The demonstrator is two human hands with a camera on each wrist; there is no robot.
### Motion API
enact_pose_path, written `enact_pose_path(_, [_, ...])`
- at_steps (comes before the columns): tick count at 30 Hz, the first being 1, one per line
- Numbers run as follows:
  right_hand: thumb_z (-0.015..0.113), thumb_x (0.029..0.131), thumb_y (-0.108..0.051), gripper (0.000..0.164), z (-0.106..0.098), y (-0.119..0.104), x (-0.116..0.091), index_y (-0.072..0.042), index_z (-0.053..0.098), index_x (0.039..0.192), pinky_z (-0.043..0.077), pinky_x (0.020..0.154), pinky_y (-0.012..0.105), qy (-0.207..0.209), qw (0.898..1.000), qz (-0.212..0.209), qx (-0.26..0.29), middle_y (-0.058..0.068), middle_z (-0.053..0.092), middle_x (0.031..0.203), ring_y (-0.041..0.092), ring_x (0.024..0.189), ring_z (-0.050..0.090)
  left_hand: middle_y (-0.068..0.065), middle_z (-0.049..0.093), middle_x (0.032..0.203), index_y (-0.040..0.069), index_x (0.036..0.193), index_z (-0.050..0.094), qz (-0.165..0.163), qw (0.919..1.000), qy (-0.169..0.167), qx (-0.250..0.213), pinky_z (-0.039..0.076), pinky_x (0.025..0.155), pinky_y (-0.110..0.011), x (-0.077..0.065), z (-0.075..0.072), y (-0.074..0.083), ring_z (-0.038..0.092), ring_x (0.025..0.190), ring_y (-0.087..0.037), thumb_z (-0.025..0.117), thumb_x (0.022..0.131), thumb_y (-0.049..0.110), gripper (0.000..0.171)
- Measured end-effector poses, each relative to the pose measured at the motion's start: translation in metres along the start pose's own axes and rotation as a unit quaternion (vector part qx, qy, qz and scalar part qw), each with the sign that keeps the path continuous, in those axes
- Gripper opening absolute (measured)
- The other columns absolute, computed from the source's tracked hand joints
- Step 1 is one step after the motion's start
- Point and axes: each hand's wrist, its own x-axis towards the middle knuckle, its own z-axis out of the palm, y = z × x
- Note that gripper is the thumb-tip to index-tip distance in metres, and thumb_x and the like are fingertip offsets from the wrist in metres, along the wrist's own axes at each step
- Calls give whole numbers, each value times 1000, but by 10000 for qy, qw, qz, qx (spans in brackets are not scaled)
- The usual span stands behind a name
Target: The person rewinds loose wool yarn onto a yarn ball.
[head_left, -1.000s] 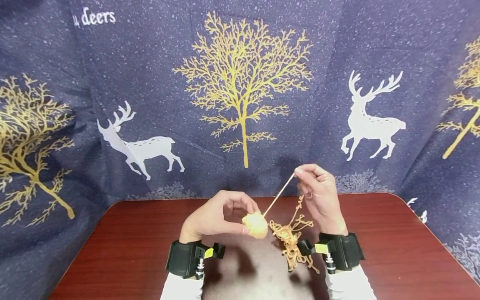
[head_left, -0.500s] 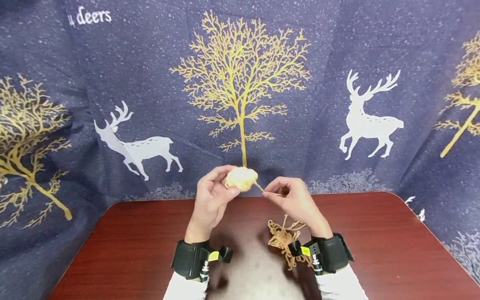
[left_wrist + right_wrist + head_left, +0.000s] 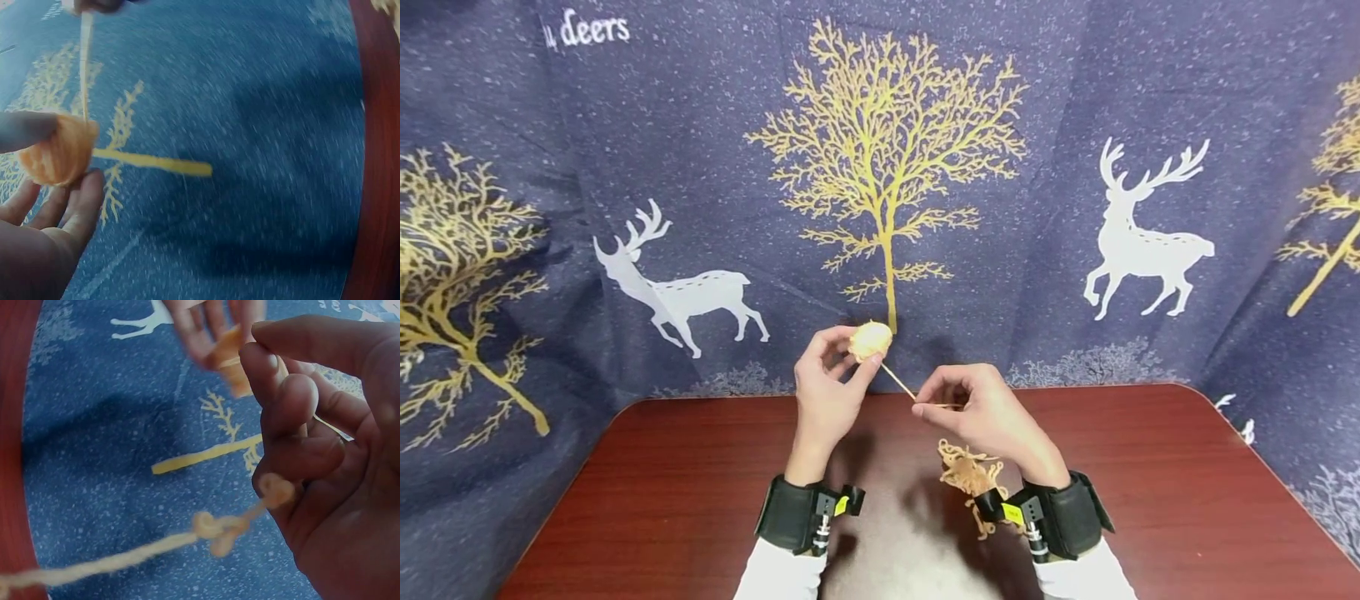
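A small ball of pale orange yarn point(image 3: 872, 341) is held up above the far table edge by my left hand point(image 3: 829, 387), between thumb and fingertips. In the left wrist view the wound yarn ball point(image 3: 59, 153) shows its parallel wraps. One taut strand point(image 3: 898, 382) runs from the ball down to my right hand point(image 3: 973, 408), which pinches it between thumb and forefinger. Past the curled fingers of that hand, the right wrist view shows a kinked length of yarn point(image 3: 125, 559) trailing away. A tangled heap of loose yarn point(image 3: 967, 472) lies on the table, partly covered by the right wrist strap.
The reddish-brown table point(image 3: 700, 483) has rounded far corners. Right behind it hangs a dark blue cloth point(image 3: 820, 250) printed with deer and golden trees. Black straps with small cameras point(image 3: 797, 515) sit on both wrists.
My left hand has risen with the yarn ball and turned it. The right hand has come down and left from its high pull, still pinching the strand.
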Motion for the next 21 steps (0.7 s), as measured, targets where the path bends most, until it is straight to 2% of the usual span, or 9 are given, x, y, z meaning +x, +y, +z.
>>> enact_pose_path(3, [80,88,-16,5,-3,-1,-1,-18,75,87,46,49,26,127,9998,-89,98,-5,64,69,13,56,54,-16,64,113,-2,118,62,53,9965,-378,746,59,87,-32,-2,-1,-5,66,103,-26,79,81,-7,41])
enact_pose_path(5, [80,88,-14,5,-6,1,-1,-17,76,88,43,47,25,272,9993,-183,173,-4,63,67,11,54,51,-14,64,114,-1,117,62,115,9902,-773,1154,60,86,-34,-2,-3,-7,66,103,-27,79,81,-8,41])
enact_pose_path(8, [79,88,-11,5,-11,6,-1,-14,76,90,40,42,25,568,9968,-311,469,-1,62,63,12,50,49,-12,64,112,1,115,63,272,9761,-1415,1629,61,83,-37,-2,-5,-9,65,101,-26,79,79,-10,41])
enact_pose_path(11, [78,86,-3,8,-17,14,0,-10,76,90,39,37,26,999,9885,-240,1107,0,60,61,11,47,48,-8,65,109,3,111,65,379,9570,-2003,2063,60,82,-36,-2,-8,-11,64,98,-22,79,78,-10,39])
enact_pose_path(13, [75,87,4,11,-20,19,1,-7,75,89,37,37,25,1284,9741,-132,1859,1,62,62,10,47,47,-4,65,106,5,109,66,361,9435,-2393,2262,58,82,-36,-3,-10,-11,62,95,-19,80,77,-9,37])
enact_pose_path(16, [69,88,10,18,-22,24,2,-7,76,88,29,41,22,1666,9385,-29,3024,1,64,67,7,49,43,-1,66,102,7,106,67,125,9270,-3068,2153,56,82,-39,-4,-13,-10,62,91,-17,82,78,-5,34])
enact_pose_path(19, [64,91,11,22,-22,28,3,-7,75,87,21,45,22,1905,9018,16,3880,1,68,71,6,49,38,-1,68,102,7,106,68,-234,9099,-3832,1571,57,84,-41,-5,-16,-6,65,92,-17,83,79,-3,33])
enact_pose_path(21, [62,93,9,22,-23,30,3,-8,75,88,19,47,24,2029,8861,53,4166,1,68,72,7,48,34,-3,69,104,6,108,68,-491,8950,-4322,990,58,87,-39,-5,-18,-4,67,95,-15,82,80,-2,33])
